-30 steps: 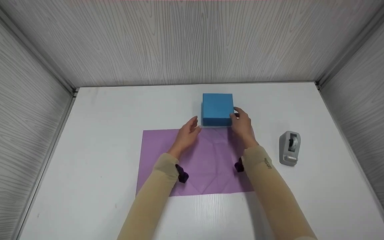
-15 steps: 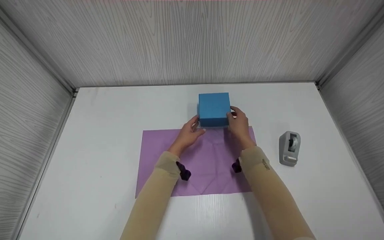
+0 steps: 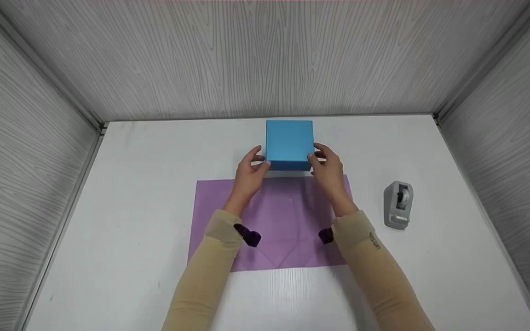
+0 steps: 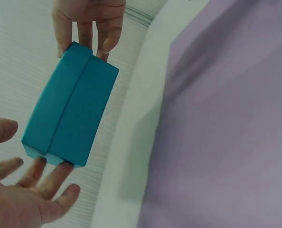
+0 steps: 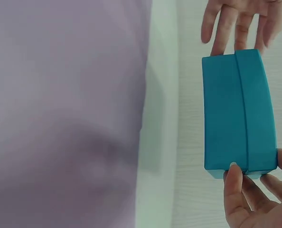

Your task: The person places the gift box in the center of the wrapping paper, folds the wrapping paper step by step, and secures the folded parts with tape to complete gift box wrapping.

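Observation:
A blue lidded box [image 3: 289, 140] is held up beyond the far edge of a purple paper sheet [image 3: 283, 216], its lid seam showing in both wrist views. My right hand [image 3: 329, 172] grips the box's right end, thumb and fingers spread around its corner. At the opposite end is my left hand [image 3: 249, 177], its fingers loosely extended. In the left wrist view, the left fingertips [image 4: 62, 168] touch the end of the box [image 4: 67, 109]. Faint creases mark the sheet, and a shadow falls across its far part.
A grey tape dispenser [image 3: 398, 205] with a roll in it stands on the white table [image 3: 122, 220], right of the sheet. Pale wood-grain panels [image 3: 265, 59] enclose the table at the back and both sides.
The box has shifted left and risen toward the camera with my right hand. My left hand has moved from beside the sheet's far edge up to the box's left end.

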The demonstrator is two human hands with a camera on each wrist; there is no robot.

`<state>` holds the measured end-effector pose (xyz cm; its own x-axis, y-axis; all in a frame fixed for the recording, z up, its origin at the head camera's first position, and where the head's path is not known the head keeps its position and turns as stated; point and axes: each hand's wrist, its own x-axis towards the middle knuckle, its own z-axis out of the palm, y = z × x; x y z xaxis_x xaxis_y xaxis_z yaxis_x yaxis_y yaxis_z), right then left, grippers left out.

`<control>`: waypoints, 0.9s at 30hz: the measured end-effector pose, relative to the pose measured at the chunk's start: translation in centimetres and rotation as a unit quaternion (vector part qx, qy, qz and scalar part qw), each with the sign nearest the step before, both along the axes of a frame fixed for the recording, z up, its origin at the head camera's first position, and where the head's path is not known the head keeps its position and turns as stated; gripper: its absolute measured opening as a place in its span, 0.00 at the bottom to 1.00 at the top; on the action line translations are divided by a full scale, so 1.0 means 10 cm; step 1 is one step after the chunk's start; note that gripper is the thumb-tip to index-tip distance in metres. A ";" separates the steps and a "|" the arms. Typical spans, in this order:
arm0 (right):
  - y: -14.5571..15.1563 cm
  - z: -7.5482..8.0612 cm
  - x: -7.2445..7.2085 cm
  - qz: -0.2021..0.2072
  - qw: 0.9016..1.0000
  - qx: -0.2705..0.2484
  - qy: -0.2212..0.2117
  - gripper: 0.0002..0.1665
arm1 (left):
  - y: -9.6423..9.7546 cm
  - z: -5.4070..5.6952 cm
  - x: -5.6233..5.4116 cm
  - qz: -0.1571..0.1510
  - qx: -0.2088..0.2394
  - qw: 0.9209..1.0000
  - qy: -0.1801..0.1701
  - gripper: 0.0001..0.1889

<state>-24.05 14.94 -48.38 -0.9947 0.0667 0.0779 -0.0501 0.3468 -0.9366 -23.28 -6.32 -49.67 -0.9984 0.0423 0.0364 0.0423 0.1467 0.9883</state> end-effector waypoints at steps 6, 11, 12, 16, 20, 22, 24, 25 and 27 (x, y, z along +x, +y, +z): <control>-0.04 0.09 0.19 0.019 1.000 0.001 0.020 0.24 | -0.07 0.11 0.13 0.016 -0.035 0.999 -0.019 0.27; -0.08 0.08 0.36 0.033 0.999 0.004 0.024 0.23 | -0.17 0.13 0.26 0.000 -0.050 0.999 -0.015 0.25; -0.09 0.07 0.39 0.035 0.999 0.004 0.021 0.23 | -0.19 0.13 0.30 -0.004 -0.053 0.999 -0.013 0.25; -0.10 0.01 0.52 0.049 0.999 0.005 -0.004 0.24 | -0.26 0.11 0.42 -0.014 -0.072 0.997 -0.014 0.25; -0.11 -0.05 0.65 0.073 0.997 0.008 -0.034 0.27 | -0.32 0.09 0.56 -0.019 -0.103 0.994 -0.032 0.26; -0.11 -0.09 0.71 0.084 0.996 0.011 -0.041 0.27 | -0.34 0.07 0.63 -0.025 -0.112 0.993 -0.037 0.27; -0.11 -0.13 0.76 0.090 0.995 0.012 -0.048 0.27 | -0.37 0.03 0.70 -0.033 -0.118 0.992 -0.042 0.28; -0.11 -0.16 0.78 0.092 0.994 0.015 -0.050 0.27 | -0.38 0.01 0.73 -0.036 -0.123 0.991 -0.045 0.28; -0.12 -0.21 0.82 0.098 0.993 0.023 -0.055 0.26 | -0.40 -0.03 0.78 -0.041 -0.133 0.989 -0.049 0.29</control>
